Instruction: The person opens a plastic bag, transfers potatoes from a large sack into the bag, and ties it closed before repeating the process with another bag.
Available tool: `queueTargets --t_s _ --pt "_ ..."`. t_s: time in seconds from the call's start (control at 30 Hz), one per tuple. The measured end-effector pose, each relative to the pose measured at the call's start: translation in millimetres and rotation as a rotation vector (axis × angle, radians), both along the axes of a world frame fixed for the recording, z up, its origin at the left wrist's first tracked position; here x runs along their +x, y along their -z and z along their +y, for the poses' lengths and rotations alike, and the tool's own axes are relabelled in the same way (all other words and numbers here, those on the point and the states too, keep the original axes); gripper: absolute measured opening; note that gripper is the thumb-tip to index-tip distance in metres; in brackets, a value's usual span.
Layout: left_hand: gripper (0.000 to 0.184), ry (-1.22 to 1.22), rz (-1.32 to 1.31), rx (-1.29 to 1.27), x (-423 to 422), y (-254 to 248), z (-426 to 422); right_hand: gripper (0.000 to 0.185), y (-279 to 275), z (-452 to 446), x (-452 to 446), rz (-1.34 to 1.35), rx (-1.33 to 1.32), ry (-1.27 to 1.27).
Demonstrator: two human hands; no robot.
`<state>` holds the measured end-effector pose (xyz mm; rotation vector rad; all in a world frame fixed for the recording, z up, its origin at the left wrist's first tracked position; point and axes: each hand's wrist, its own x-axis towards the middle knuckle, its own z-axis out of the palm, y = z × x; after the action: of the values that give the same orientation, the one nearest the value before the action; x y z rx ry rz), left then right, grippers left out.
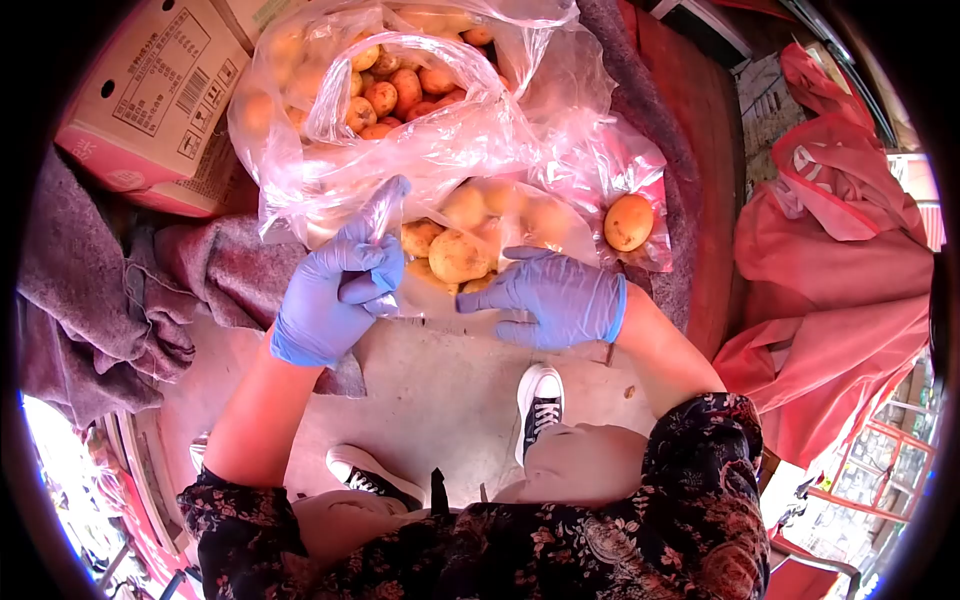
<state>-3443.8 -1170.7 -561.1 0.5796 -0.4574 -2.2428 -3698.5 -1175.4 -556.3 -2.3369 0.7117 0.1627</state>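
My left hand (345, 275), in a blue glove, has its fingers curled on the gathered edge of a small clear plastic bag (560, 215). Several round yellow-orange fruits (460, 256) with brown specks show through and at the mouth of this bag. On the other side of the mouth, my right hand (560, 295), gloved too, lies with its fingers spread, close beside the fruits. Behind both hands stands a large clear plastic bag (440, 165), its top folded open over many orange fruits (405, 90). One single orange fruit (628, 222) rests on plastic to the right.
A printed cardboard box (160, 95) stands at the back left. Grey-purple cloth (85, 270) lies in folds along the left side. Red fabric (830, 270) hangs in bunches on the right. My shoes (540, 405) are on the pale floor (440, 380) below.
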Motion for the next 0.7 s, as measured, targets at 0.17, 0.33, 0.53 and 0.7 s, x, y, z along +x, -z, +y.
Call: queueTargets --t_s 0.17,0.33,0.53,0.7 --pt "0.073 -0.044 -0.043 0.040 12.5 -4.0 7.6 0.034 51.4 -29.8 -54.1 0.243 -0.806 0.586" --pt "0.065 0.098 -0.069 0.000 9.0 -0.6 2.7 0.026 -24.0 -54.6 -34.4 -0.389 -0.705 0.608" --pt "0.047 0.140 -0.128 -0.046 1.9 6.1 0.5 0.046 -32.5 -137.2 59.3 -0.715 -0.626 0.481" --pt "0.019 0.404 -0.459 -0.114 1.4 14.9 11.3 0.063 55.4 -70.8 121.6 -0.150 -0.741 0.045"
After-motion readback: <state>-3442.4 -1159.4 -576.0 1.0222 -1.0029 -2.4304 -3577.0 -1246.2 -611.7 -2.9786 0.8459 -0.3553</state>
